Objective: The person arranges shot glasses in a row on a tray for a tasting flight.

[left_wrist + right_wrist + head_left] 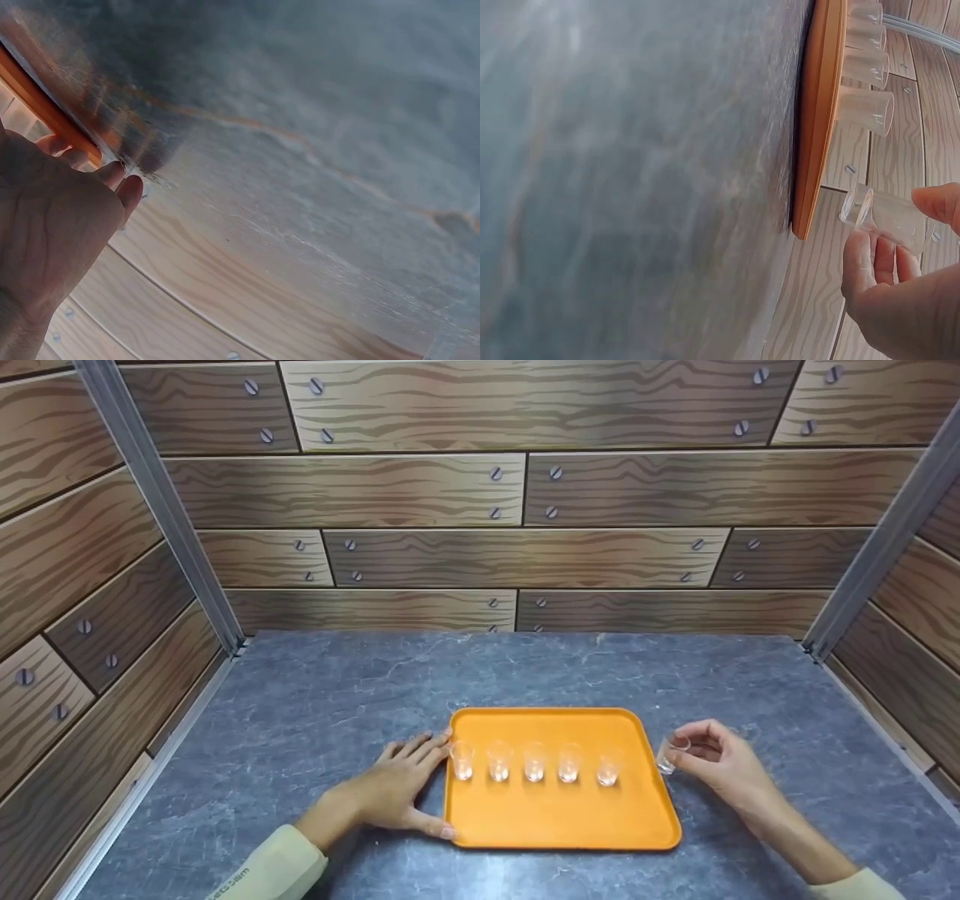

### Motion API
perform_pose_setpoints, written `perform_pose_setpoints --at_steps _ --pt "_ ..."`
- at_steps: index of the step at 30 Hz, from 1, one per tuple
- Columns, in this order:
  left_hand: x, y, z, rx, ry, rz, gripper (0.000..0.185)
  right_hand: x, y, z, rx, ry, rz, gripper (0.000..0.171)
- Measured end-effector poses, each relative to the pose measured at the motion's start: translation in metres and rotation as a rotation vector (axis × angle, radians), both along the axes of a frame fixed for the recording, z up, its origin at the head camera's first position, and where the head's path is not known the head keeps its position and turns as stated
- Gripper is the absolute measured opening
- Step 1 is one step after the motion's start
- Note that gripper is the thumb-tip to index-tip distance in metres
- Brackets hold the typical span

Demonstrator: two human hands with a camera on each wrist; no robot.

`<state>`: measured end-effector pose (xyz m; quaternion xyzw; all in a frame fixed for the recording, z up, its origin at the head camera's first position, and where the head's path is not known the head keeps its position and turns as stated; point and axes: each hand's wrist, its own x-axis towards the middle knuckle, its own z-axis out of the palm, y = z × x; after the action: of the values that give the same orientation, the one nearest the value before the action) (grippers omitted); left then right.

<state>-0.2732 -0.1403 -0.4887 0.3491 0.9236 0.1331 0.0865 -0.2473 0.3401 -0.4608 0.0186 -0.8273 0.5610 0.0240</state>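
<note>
An orange tray lies on the table, with several small clear shot glasses upright across it in a row. My left hand rests at the tray's left side, fingers spread and thumb at the near left corner. In the left wrist view those fingers touch the tray edge. Just beyond the tray's right edge, my right hand pinches another clear shot glass between thumb and fingers. The right wrist view shows this held glass raised above the table surface, its base facing down toward the table.
A dark blue-grey marbled table carries the tray near its front. Wood-patterned walls close in the back and both sides, with grey metal posts at the back corners.
</note>
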Motion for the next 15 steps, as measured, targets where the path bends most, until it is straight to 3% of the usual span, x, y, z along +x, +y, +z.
perform_pose_setpoints --at_steps 15 --pt "0.0020 0.0005 0.0018 -0.005 0.008 0.006 0.121 -0.0017 -0.0103 -0.0028 -0.028 -0.033 0.146 0.044"
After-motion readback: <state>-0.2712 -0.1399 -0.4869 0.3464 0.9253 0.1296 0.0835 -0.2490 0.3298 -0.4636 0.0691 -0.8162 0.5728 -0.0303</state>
